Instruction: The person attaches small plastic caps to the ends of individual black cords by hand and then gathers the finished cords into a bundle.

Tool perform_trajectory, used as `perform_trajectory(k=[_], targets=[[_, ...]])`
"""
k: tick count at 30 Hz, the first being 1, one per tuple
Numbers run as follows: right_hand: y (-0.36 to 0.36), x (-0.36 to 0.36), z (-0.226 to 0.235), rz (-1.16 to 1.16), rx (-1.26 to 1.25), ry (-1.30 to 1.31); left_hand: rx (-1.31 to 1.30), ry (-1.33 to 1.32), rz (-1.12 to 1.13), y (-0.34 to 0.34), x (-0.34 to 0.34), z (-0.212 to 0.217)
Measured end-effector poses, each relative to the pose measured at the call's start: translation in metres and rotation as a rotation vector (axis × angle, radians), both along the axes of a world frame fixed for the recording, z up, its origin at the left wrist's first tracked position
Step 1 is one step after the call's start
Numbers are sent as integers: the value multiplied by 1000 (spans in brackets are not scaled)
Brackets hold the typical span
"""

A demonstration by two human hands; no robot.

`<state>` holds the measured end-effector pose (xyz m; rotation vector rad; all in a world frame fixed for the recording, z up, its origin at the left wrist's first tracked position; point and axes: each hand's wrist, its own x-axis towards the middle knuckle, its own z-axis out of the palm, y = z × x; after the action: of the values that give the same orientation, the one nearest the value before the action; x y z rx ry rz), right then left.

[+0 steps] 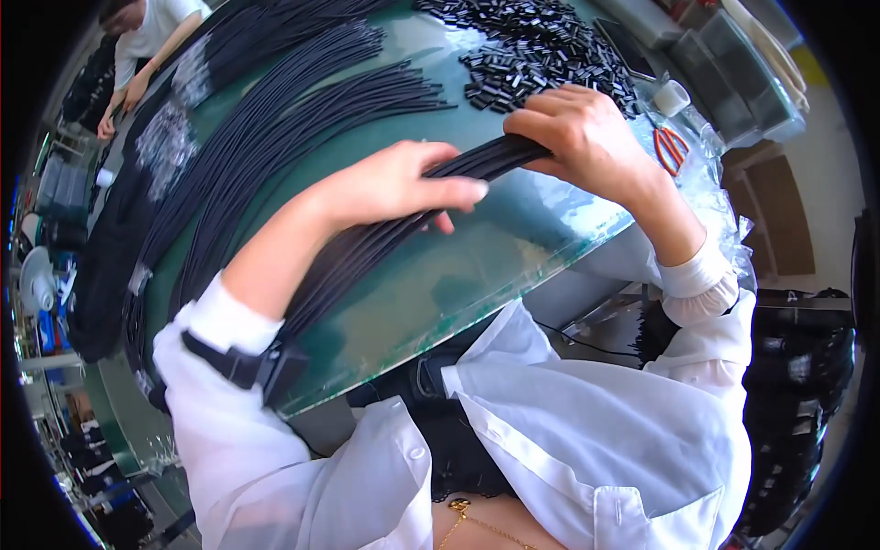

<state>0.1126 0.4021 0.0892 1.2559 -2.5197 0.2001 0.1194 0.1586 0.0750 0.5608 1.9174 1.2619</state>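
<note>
A bundle of long black cables slants across the green tabletop from lower left to upper right. My right hand is closed in a fist around its right end. Farther back along the same bundle is my left hand, its thumb lying over the cables and its fingers curled beneath them, slightly blurred. More black cables lie in thick curved bunches on the table to the left. Just beyond my right hand spreads a pile of short black tubes.
Orange-handled cutters, a white roll and clear plastic bins are at the right. Crumpled clear plastic rests on cables at the left. A co-worker handles things at the far left. The table's front edge runs before me.
</note>
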Motion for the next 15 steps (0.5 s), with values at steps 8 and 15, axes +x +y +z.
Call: perform_trajectory(k=[8, 15], targets=[[36, -62, -37, -410, -403, -100, 203, -250, 354, 0, -68, -32], [1, -73, -54, -317, -91, -183, 62, -52, 493, -21, -89, -42]])
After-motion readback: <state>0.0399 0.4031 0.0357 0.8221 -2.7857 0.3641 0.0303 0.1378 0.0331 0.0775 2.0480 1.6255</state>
